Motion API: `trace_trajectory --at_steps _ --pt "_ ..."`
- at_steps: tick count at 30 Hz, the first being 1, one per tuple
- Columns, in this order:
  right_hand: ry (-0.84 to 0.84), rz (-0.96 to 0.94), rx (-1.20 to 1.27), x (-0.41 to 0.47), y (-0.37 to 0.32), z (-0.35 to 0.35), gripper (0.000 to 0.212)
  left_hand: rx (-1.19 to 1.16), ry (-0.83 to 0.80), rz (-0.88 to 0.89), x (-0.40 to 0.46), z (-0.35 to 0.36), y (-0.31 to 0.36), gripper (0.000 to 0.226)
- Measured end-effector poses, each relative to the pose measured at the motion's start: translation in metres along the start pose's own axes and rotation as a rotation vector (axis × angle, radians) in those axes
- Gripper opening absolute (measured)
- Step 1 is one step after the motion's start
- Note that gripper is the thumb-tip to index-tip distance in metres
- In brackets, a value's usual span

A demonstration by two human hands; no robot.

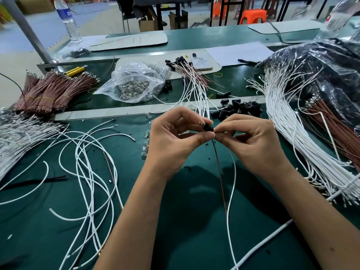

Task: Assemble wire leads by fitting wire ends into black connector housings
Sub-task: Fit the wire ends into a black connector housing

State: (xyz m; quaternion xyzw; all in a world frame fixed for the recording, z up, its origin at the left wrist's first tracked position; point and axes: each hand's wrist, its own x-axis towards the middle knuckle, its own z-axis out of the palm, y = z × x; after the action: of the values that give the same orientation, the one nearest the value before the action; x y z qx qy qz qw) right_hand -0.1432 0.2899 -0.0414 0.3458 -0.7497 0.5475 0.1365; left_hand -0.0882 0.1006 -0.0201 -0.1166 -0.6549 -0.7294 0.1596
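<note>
My left hand pinches a small black connector housing between thumb and forefinger, above the green mat. My right hand meets it from the right and pinches the wire ends at the housing. A brown wire and a white wire hang down from the housing between my forearms. Whether the ends are seated inside the housing is hidden by my fingers. A pile of loose black housings lies just behind my hands.
Finished leads with black housings fan out at the back centre. Bundled brown wires lie at left, white wire bundles at right, loose white wires at left front. A plastic bag of metal parts and a phone sit behind.
</note>
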Motion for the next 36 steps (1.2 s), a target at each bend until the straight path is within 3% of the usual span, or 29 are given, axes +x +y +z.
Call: trace_trajectory --at_steps 8,12,19,24,32,36 --pt "0.002 0.048 0.004 0.0 0.003 0.003 0.009 -0.021 0.074 0.015 0.001 0.003 -0.002 0.03" --pt "-0.032 0.114 0.005 -0.003 -0.001 0.004 0.005 -0.031 0.081 -0.075 0.001 0.002 -0.002 0.034" --pt "-0.119 0.276 0.226 -0.001 -0.007 0.002 0.018 0.274 0.024 -0.118 0.0 -0.001 -0.006 0.046" --pt "-0.116 0.431 0.328 -0.002 -0.001 0.003 0.025 0.323 -0.01 -0.129 -0.001 0.001 -0.01 0.046" --pt "0.052 0.239 0.288 0.0 -0.004 0.002 0.016 0.35 -0.012 -0.185 -0.001 0.006 -0.012 0.047" --pt "0.041 0.218 0.347 0.0 -0.01 0.006 0.015 0.322 0.009 -0.177 -0.001 0.009 -0.015 0.041"
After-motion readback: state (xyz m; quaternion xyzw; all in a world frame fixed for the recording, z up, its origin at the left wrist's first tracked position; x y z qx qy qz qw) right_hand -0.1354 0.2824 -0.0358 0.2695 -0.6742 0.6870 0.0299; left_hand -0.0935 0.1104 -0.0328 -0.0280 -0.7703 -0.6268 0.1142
